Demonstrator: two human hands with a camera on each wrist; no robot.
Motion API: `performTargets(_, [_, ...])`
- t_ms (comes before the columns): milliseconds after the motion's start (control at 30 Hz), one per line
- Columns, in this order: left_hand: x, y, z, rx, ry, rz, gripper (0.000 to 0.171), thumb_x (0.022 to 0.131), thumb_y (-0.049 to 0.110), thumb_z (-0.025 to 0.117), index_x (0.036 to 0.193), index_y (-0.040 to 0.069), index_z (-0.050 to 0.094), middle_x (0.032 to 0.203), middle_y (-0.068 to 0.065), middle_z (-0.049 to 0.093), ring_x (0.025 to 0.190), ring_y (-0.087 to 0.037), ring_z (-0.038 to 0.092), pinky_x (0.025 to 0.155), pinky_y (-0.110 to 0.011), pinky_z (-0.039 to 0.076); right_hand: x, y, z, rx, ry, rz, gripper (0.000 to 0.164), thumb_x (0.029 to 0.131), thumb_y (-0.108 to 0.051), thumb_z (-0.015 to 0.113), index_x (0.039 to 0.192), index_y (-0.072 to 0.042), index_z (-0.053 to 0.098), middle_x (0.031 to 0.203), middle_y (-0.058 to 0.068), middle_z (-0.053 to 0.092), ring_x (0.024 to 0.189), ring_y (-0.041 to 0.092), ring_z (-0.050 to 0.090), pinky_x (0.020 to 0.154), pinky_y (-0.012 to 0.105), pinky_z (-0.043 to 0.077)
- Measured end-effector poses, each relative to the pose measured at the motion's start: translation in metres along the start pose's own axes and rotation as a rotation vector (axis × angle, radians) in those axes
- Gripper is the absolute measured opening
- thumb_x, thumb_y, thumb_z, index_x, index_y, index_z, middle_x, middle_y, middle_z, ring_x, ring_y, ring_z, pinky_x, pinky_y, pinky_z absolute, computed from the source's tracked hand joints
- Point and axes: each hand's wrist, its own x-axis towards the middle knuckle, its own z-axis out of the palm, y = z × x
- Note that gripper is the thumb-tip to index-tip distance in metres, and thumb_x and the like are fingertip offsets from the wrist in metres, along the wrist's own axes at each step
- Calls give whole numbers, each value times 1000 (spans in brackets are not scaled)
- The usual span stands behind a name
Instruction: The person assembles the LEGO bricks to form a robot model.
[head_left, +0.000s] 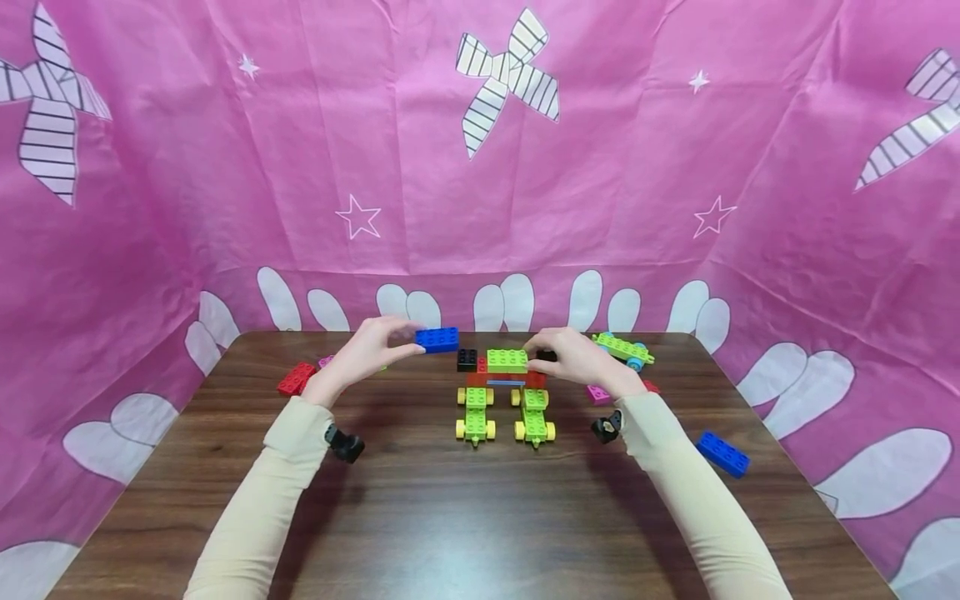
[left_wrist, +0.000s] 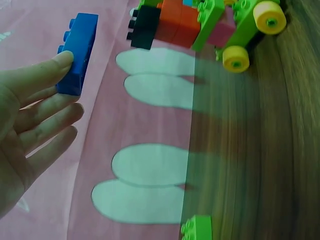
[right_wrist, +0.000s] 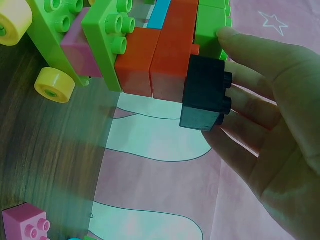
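My left hand (head_left: 375,346) pinches a blue toy brick (head_left: 437,340) between thumb and fingers, held in the air left of the built block structure. In the left wrist view the thumb lies on the blue brick (left_wrist: 80,52), studs facing away from the palm. My right hand (head_left: 567,352) holds the green brick (head_left: 507,361) on top of the structure, its thumb at that brick's end. Below it are red bricks (right_wrist: 172,55) and two green car bases (head_left: 476,425) with yellow wheels. A black brick (right_wrist: 204,92) sits beside the right fingers; another black brick (head_left: 467,360) is at the left end.
On the wooden table (head_left: 450,517) lie a red brick (head_left: 297,378) at left, a pink brick (head_left: 597,394) and a blue brick (head_left: 723,454) at right. A green car base (head_left: 624,348) with blue wheels stands at the back right. Pink cloth (head_left: 420,208) hangs behind.
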Motion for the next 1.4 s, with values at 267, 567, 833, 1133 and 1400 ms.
performTargets(267, [18,11,21,-10,-42,24,34,85,25,68,115,7,64,105,-7,69,94,-19,64,90,-39,51,-1,2,1,-14,-1,-1,27,89,-35,63,110,-18,67,106,-3,68,94,10,64,81,30,54])
performTargets(567, [31,20,43,-7,-59,32,35,87,28,66,116,10,63,104,-4,67,93,-16,61,86,-36,50,-2,-2,0,-5,18,-14,26,88,-33,64,108,-17,68,103,-3,68,92,9,64,79,30,54])
performTargets(833, [37,29,57,10,-70,37,36,85,27,68,116,10,64,105,-5,68,92,-17,61,84,-34,52,-2,-4,-3,2,24,-11,27,88,-31,65,110,-17,68,105,-4,68,93,9,64,81,29,54])
performTargets(1133, [41,30,68,23,-80,41,35,86,29,67,116,11,63,108,-3,67,94,-15,62,83,-32,52,-4,-11,-13,-21,85,-62,33,87,-33,66,115,-15,65,106,-2,68,95,12,64,82,33,54])
performTargets(1400, [44,34,71,0,-108,25,35,88,31,64,117,11,63,107,-4,66,95,-16,61,84,-34,52,-2,-15,-16,-40,101,-83,31,85,-31,68,112,-15,66,105,1,68,95,14,65,83,33,55])
